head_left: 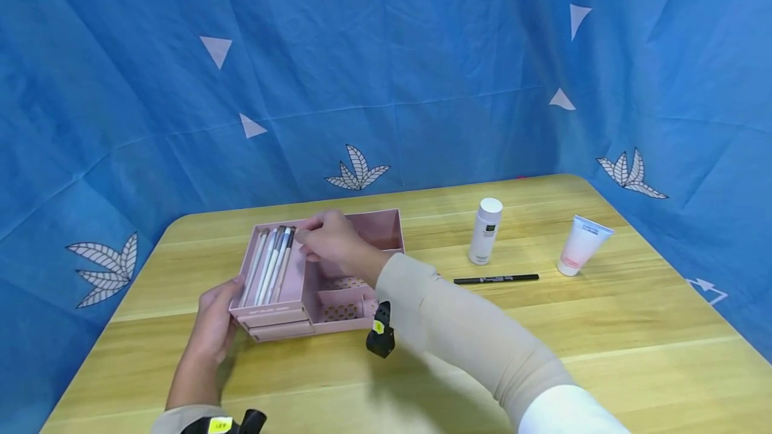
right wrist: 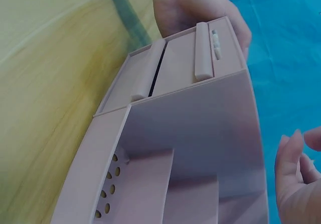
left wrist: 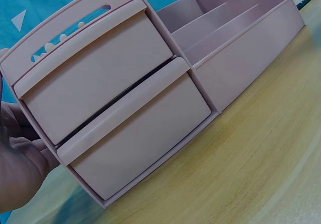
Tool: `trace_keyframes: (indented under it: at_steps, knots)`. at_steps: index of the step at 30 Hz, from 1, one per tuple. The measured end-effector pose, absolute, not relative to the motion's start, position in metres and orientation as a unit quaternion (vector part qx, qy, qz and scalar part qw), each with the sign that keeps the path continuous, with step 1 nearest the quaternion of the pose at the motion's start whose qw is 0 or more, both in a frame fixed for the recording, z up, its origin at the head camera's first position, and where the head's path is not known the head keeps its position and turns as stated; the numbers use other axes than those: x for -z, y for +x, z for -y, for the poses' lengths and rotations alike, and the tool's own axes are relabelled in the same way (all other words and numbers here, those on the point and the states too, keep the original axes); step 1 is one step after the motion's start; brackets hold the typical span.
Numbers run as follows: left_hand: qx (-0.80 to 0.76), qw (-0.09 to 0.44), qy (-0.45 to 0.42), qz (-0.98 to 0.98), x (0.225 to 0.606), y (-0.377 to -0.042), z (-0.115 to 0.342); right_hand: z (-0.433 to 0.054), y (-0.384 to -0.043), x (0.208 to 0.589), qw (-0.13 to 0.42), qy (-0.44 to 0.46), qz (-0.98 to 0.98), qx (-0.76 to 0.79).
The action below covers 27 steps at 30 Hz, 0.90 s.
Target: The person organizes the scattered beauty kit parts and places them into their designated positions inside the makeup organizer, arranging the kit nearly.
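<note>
A pink desk organizer (head_left: 271,317) stands on the table, with two drawers on its left half and open compartments on its right. Several slim makeup brushes (head_left: 275,266) lie side by side in its top tray. My left hand (head_left: 211,320) rests against the organizer's left side, fingers along the outer wall near the rim. Over the tray's right edge, close to the far ends of the brushes, is my right hand (head_left: 332,243). Its fingers (right wrist: 290,156) are loosely bent, and nothing shows between them in the right wrist view.
A black pen (head_left: 496,279) lies right of the organizer. Behind it stands a white bottle (head_left: 485,232), and farther right a pale pink and white tube (head_left: 582,245) stands on its cap. A blue patterned cloth (head_left: 422,72) hangs behind the wooden table (head_left: 603,347).
</note>
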State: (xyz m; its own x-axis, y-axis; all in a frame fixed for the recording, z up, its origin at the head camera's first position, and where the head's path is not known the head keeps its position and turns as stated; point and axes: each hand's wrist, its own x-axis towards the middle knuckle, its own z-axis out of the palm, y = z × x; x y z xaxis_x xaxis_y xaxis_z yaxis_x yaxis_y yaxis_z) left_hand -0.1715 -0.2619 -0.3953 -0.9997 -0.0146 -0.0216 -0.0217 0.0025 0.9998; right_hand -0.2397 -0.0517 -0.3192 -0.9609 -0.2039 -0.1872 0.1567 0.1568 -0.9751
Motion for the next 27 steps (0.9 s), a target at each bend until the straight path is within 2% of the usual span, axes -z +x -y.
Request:
trace_keyframes:
  at_steps: [6, 27]
  knots:
    - [-0.705, 0.000, -0.012, -0.709, 0.394, -0.171, 0.261, 0.030, -0.234, 0.315, 0.155, -0.062, -0.718, 0.675]
    - [-0.701, 0.000, -0.014, -0.713, 0.394, -0.170, 0.260, -0.050, -0.218, 0.321, 0.164, -0.059, -0.726, 0.666]
